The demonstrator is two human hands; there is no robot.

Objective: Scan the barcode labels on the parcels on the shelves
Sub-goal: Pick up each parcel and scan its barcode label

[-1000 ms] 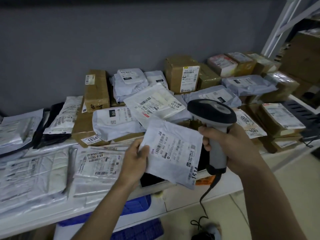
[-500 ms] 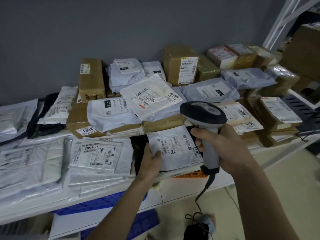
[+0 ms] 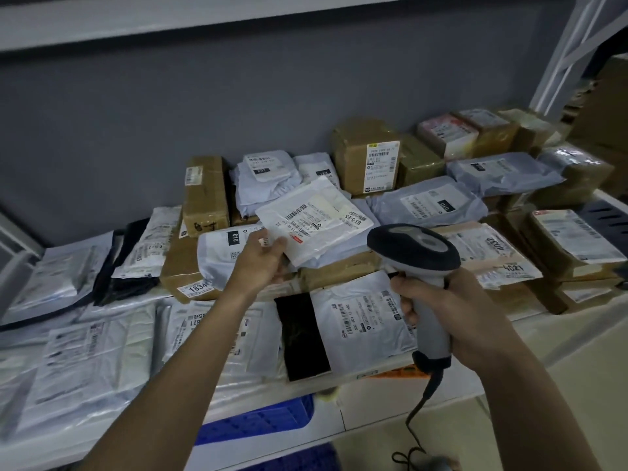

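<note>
The left hand (image 3: 263,254), which half a second earlier rested on a white mailer (image 3: 365,312) at the shelf's front edge, is now seen farther back, its thumb and fingers pinching the near corner of a white padded parcel (image 3: 316,219) lying atop the stacked packages. That mailer has been left flat on the shelf (image 3: 367,416), label up, beside a black packet (image 3: 304,336). The padded parcel is tilted, its long axis running from the near left to the far right, with its barcode label (image 3: 306,217) facing up and the figures "83-5-25" printed along its right edge. A grey-and-black barcode scanner (image 3: 419,277) is gripped by its handle in the right hand (image 3: 455,317), fingers wrapped around it; the head is pointed forward and left toward the parcels, the handle is angled down, and a cable trails to the floor. Brown cartons and grey mailers are crowded on the white shelf before a grey wall. A blue crate (image 3: 258,421) is seen below.
</note>
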